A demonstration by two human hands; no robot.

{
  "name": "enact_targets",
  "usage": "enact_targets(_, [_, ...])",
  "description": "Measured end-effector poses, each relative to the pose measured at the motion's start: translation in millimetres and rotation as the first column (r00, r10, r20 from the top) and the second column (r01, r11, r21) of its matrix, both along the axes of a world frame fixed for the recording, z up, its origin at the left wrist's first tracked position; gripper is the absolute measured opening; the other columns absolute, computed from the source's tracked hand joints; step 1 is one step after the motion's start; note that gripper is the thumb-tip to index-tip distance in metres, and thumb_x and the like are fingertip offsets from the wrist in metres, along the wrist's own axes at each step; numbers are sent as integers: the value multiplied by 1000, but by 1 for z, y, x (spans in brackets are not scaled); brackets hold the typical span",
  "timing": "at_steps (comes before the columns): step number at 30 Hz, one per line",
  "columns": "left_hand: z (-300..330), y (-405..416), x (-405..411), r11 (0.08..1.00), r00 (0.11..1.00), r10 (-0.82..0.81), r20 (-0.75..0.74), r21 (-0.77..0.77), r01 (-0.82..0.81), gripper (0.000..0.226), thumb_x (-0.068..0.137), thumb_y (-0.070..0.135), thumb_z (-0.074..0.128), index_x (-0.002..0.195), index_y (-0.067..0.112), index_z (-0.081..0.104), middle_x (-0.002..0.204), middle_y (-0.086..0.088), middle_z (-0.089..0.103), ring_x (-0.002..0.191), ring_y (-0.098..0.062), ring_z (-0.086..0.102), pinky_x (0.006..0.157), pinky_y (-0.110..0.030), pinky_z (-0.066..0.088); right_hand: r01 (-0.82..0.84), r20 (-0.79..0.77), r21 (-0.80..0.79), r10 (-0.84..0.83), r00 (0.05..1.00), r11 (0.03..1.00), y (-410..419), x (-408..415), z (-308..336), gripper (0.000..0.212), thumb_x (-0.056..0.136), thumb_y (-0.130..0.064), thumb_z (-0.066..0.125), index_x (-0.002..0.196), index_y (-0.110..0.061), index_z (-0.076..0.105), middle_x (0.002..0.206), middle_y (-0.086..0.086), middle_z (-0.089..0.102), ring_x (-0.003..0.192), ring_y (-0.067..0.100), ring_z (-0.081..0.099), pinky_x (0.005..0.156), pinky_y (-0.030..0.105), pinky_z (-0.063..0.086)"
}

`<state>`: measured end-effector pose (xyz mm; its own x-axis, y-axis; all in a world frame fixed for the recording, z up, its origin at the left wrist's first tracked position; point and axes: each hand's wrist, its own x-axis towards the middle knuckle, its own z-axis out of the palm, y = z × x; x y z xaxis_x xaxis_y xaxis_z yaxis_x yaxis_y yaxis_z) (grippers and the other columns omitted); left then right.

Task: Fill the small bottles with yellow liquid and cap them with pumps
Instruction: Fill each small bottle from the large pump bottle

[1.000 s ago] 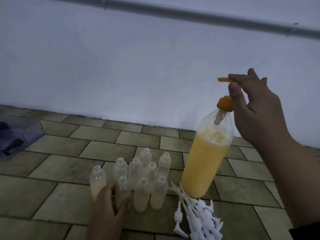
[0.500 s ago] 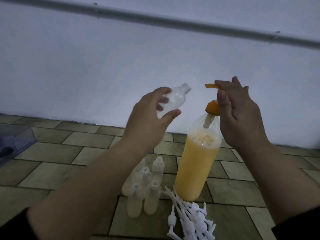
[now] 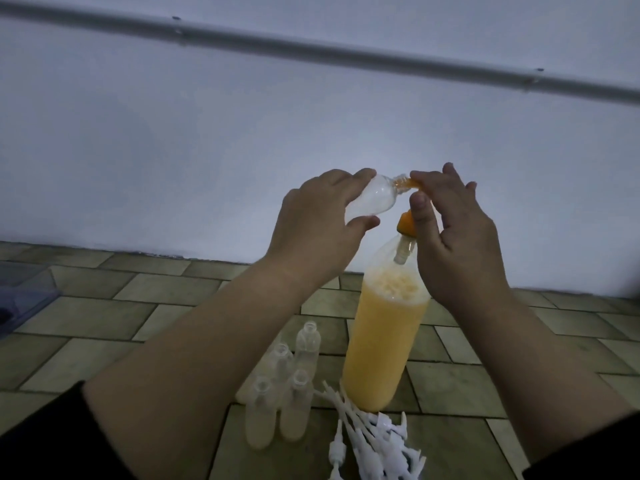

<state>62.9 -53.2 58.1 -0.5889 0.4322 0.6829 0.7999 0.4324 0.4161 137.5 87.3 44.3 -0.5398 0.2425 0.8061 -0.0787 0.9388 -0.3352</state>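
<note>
Behind everything we saw a plain white wall (image 3: 207, 133) with a grey pipe (image 3: 311, 50) running across it near the top. Below the wall lay a floor (image 3: 138, 292) of brownish tiles.

We saw two bare arms reach out over the floor. Our left hand (image 3: 311, 230) held a small clear bottle (image 3: 133, 199) up in the air. Its fingers were curled round the bottle, with the thumb under it. That bottle was tipped on its side, and its open mouth pointed right, at the orange spout (image 3: 412, 183) of the pump. The spout touched the mouth, or was just inside it; we could not tell which. We could not see any liquid in that bottle.

Our right hand (image 3: 457, 244) was on the orange pump (image 3: 406, 225). Its fingers lay bent over the pump top and the thumb was beside the neck. The pump sat on a big bottle (image 3: 381, 341) that stood on the floor. That big bottle was mostly full of yellow liquid, with foam on top.

Down by the big bottle, on its left, we saw more small bottles (image 3: 280, 393) standing close together. They had no caps. The two nearest ones looked to have some pale liquid in them. Just in front of the big bottle lay a heap of white pumps (image 3: 377, 441).

At the far left edge we saw a clear bin (image 3: 24, 292).
</note>
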Motion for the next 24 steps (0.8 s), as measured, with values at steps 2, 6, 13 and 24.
enact_targets(2, [-1,2,0,999,998,30,-60,-43,-33,53,89,34,59,139,27,42,137,5,52,122,-18,47,104,-37,35,1,-26,-14,-1,1000,1000,-1,-3,-7,44,99,-40,29,131,-19,51,139,-3,50,133,-3,19,111,13,1])
enact_targets(6, [-7,4,2,994,997,13,-71,-108,-21,52,90,32,59,139,24,43,134,4,54,120,-20,48,101,-38,36,8,-12,-51,-9,1000,999,-1,-4,-16,45,98,-42,29,129,-19,52,137,-2,51,137,3,23,109,9,-1])
enact_targets(13, [11,1,1,989,983,40,-180,-131,-64,52,89,34,59,138,27,43,133,6,55,119,-19,48,98,-36,34,-6,-46,-15,6,999,1000,1,0,2,47,99,-43,27,125,-18,56,137,0,53,142,13,25,108,7,-2])
enact_targets(24, [17,-2,-1,982,981,60,-185,-165,-91,53,87,35,62,136,27,46,136,8,53,120,-18,49,101,-34,32,-19,-29,-58,17,999,998,-6,-2,2,49,97,-44,28,125,-15,57,134,0,56,139,13,29,106,5,1])
